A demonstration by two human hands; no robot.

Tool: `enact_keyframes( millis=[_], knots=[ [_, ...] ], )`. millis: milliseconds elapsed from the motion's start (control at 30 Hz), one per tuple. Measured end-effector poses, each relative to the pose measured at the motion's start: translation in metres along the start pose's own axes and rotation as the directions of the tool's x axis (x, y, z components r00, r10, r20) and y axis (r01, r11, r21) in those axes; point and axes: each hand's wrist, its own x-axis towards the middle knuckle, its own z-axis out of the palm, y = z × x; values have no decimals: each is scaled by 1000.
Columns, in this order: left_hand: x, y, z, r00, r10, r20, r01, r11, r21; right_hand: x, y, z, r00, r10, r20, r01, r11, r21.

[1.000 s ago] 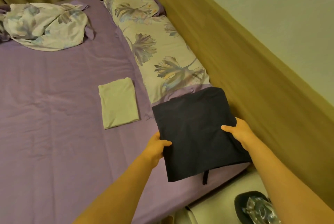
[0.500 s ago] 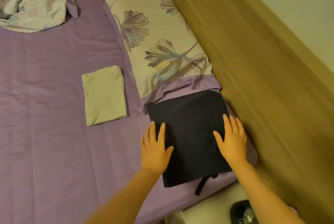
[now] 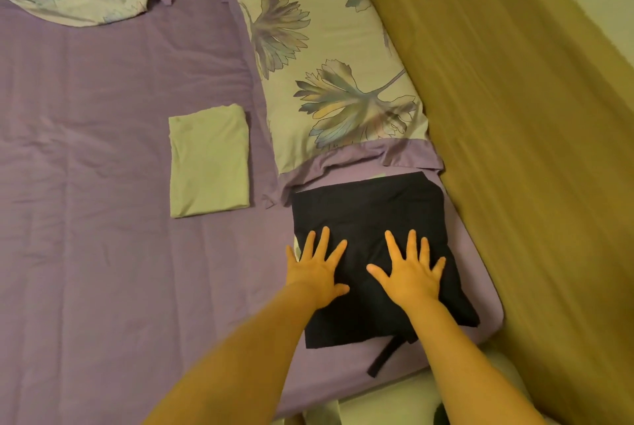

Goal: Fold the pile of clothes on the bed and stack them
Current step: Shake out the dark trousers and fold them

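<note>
While the dark folded garment (image 3: pixel 370 215) is pressed under the flat, spread left hand (image 3: pixel 317 273) and right hand (image 3: pixel 408 275), the pale folded garment (image 3: pixel 209 160) is seen lying apart, nearer the left hand.

Matt dark cloth garment (image 3: pixel 370 212)

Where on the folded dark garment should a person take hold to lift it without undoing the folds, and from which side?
Probably by its two long side edges. The dark garment lies flat near the bed's corner, the left hand and right hand spread on top. Slide fingers under from left and right, thumbs above, clamping all layers. The strap trailing from the near edge makes that edge a poorer grip.
</note>
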Motion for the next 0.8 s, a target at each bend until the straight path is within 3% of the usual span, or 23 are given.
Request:
enact_keyframes(
  millis=[200, 367, 533, 800],
  knots=[
    [-36, -13, -19, 997, 6, -81, -20, 985, -171, -24, -26, -31, 998, 30, 54, -32, 999, 42],
    [-94, -53, -29, 992, -102, -72, 71, 934, -350, -64, -73, -53, 987, -146, -61, 148, 988, 33],
    [-169, -110, -32, 976, -192, -104, 142, 919, -368, -112, -142, -66, 940, -328, -93, 323, 944, -64],
    [-314, -214, 7, 877, -408, -254, 251, 839, -482, -221, -277, -62, 794, -591, -144, 572, 806, -155]
  ],
)
